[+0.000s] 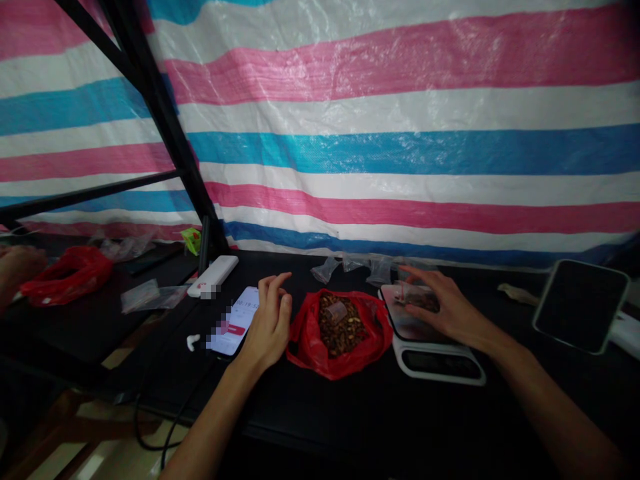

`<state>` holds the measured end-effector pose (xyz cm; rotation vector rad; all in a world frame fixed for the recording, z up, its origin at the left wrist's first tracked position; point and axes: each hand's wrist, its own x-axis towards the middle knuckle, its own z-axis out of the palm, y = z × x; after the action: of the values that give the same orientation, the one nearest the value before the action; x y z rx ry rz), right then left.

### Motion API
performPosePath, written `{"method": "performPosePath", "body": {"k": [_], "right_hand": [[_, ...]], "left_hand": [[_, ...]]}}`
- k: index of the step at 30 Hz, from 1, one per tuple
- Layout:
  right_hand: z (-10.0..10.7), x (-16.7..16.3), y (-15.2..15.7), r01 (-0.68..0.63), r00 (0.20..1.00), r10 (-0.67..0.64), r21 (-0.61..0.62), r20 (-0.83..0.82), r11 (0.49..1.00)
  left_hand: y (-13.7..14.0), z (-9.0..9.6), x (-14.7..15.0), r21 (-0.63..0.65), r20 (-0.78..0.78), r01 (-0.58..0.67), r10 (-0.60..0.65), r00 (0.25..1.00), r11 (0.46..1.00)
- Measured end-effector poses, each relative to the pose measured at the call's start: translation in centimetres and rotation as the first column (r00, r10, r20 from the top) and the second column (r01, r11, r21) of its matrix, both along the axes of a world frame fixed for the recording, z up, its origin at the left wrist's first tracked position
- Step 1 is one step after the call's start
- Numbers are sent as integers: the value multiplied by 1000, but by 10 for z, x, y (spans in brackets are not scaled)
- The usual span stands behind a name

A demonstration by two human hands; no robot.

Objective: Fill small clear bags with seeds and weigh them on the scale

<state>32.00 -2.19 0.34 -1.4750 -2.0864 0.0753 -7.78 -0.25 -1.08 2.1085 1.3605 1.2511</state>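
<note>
My left hand (270,317) is raised beside a lit phone (235,323), its fingers stretched out and nothing in them. Over a white kitchen scale (440,363), my right hand (445,300) spreads its thumb and fingers around a small clear plastic bag (420,297) of brown bits. That bag appears to rest on the scale's plate; whether the fingertips touch it I cannot tell. Between my hands sits an opened red plastic bag (305,337) full of brown dried pieces (345,333). A small clear scoop or cup (337,311) lies on top of them.
Several small clear bags (354,262) lie behind the red bag. A white power bank (215,275), an earbud (193,342) and flat clear bags (150,297) are left; a dark-screened device (581,305) stands right. Another person's hand (17,270) is by a second red bag (70,273).
</note>
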Motion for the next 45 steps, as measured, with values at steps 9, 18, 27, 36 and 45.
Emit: {"method": "performPosePath", "body": {"k": [9,18,27,36,45], "right_hand": [[-4,-8,2,51,998,-49,43,-40,998],[32,-60,-7,208,867,-48,272,-496,940],[42,-160,15,-70,898,157,218,-411,973],[17,-135,19,-77,915,126,142,-382,987],[8,-141,18,-29,928,108,218,-358,975]], "left_hand": [[-3,3,7,48,71,26,-30,997,998],[-8,0,28,-169,315,136,-77,946,976],[15,41,77,-74,614,508,-362,701,858],[39,18,86,-130,632,486,-306,712,864],[29,6,77,-146,728,529,-271,630,836]]}}
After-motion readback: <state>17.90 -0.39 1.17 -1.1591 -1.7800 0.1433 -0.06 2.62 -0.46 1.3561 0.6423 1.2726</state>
